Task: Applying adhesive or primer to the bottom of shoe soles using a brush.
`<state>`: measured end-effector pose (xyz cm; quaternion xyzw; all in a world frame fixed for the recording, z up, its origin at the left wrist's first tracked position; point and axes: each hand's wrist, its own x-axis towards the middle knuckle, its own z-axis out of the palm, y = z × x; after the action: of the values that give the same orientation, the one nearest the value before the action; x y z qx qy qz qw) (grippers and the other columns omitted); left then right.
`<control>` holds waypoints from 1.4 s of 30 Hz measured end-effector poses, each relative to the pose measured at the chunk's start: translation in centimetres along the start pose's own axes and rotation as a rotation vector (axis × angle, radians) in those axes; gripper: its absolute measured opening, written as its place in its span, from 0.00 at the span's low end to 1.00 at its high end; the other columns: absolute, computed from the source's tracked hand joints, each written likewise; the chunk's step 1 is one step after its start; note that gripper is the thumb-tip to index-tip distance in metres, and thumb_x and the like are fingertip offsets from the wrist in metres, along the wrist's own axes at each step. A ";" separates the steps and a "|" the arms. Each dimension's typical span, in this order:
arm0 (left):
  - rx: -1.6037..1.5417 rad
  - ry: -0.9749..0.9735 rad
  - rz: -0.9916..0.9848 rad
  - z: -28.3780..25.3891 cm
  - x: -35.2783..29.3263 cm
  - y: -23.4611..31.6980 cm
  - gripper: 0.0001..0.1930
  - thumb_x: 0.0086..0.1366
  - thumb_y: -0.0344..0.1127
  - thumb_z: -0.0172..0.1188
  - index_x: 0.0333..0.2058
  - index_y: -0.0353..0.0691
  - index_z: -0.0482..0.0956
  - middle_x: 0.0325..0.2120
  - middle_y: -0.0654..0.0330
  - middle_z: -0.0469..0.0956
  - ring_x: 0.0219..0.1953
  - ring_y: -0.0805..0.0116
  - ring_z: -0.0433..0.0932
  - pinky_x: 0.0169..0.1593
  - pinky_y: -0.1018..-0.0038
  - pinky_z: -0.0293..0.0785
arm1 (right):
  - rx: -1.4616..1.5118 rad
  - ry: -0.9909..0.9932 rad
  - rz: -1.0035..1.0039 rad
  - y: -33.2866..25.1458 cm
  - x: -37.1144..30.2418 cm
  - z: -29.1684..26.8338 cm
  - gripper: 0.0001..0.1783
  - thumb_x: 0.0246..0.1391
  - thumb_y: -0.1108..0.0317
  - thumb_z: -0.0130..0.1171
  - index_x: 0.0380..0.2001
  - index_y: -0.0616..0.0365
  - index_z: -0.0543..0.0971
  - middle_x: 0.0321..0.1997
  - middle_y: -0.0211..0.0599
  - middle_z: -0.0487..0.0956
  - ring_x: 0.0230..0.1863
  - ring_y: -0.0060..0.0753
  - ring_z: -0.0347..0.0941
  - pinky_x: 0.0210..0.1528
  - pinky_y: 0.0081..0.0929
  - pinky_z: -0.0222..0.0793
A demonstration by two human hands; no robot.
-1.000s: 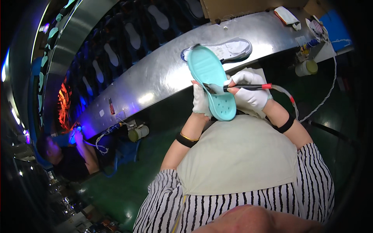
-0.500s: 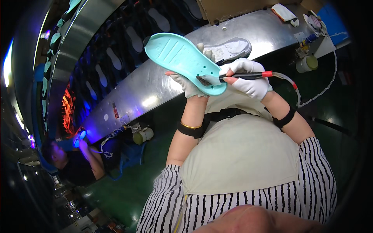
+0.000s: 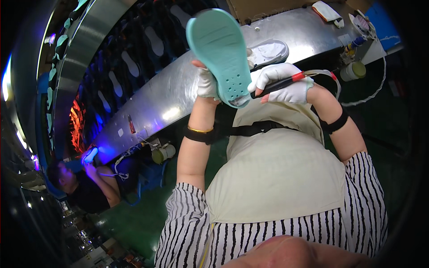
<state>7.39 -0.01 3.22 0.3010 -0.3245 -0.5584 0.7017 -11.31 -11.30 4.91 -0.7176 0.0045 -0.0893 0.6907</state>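
Holding teal sole [image 3: 221, 51], pen-like tool [image 3: 279, 83] at heel

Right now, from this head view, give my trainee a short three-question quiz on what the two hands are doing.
1. True or false: the left hand holds the mint-green shoe sole raised above the metal bench.
2. What does the right hand hold? A) a cup B) a black tool with a red band C) nothing
3. Fill in: the white shoe upper lies on the ____.

Key: 1 true; 2 B; 3 metal bench.
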 end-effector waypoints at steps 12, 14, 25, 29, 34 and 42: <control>0.245 0.272 -0.519 -0.2 0.9 0.9 0.44 0.53 0.74 0.47 0.54 0.39 0.70 0.45 0.52 0.76 0.45 0.63 0.78 0.46 0.67 0.78 | -0.108 -0.181 0.003 -0.4 0.9 -1.1 0.10 0.41 0.84 0.64 0.29 0.61 0.79 0.37 0.35 0.79 0.41 0.26 0.74 0.45 0.21 0.70; 0.292 0.284 -0.543 -0.2 0.9 0.9 0.43 0.53 0.74 0.47 0.52 0.39 0.71 0.42 0.53 0.78 0.42 0.64 0.79 0.44 0.67 0.78 | -0.100 -0.186 0.007 -0.3 1.0 -1.2 0.08 0.42 0.81 0.65 0.27 0.59 0.79 0.37 0.35 0.79 0.41 0.29 0.75 0.45 0.23 0.70; 0.350 0.400 -0.275 0.0 0.4 2.7 0.34 0.60 0.69 0.45 0.46 0.41 0.73 0.37 0.58 0.78 0.40 0.69 0.78 0.41 0.68 0.77 | -0.282 -0.112 -0.225 -2.4 1.5 -3.2 0.08 0.43 0.81 0.63 0.29 0.61 0.77 0.36 0.38 0.80 0.43 0.33 0.76 0.48 0.28 0.70; -0.134 0.176 0.296 -1.8 -0.9 4.6 0.44 0.58 0.73 0.41 0.61 0.41 0.60 0.59 0.49 0.62 0.63 0.56 0.58 0.64 0.58 0.56 | -0.081 0.236 -0.202 -3.0 0.8 -3.0 0.10 0.48 0.83 0.60 0.36 0.63 0.77 0.46 0.40 0.78 0.46 0.25 0.74 0.51 0.23 0.71; -0.521 0.118 -0.183 -2.8 -1.7 1.2 0.38 0.59 0.65 0.50 0.58 0.42 0.64 0.52 0.51 0.72 0.54 0.51 0.71 0.61 0.50 0.62 | 0.118 0.499 -0.105 -1.4 0.7 -1.1 0.10 0.51 0.78 0.61 0.38 0.62 0.76 0.43 0.37 0.79 0.45 0.23 0.75 0.49 0.21 0.71; -0.427 0.221 -0.063 0.9 -3.0 -7.5 0.32 0.64 0.57 0.49 0.60 0.41 0.61 0.55 0.52 0.69 0.55 0.52 0.70 0.61 0.55 0.65 | 0.055 0.710 -0.099 1.6 3.2 -1.0 0.09 0.51 0.71 0.63 0.36 0.57 0.76 0.35 0.26 0.78 0.37 0.16 0.73 0.41 0.19 0.71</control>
<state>1.74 1.36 -2.47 0.2152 -0.1107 -0.5996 0.7628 -8.06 -12.75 3.70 -0.6222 0.2073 -0.3665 0.6600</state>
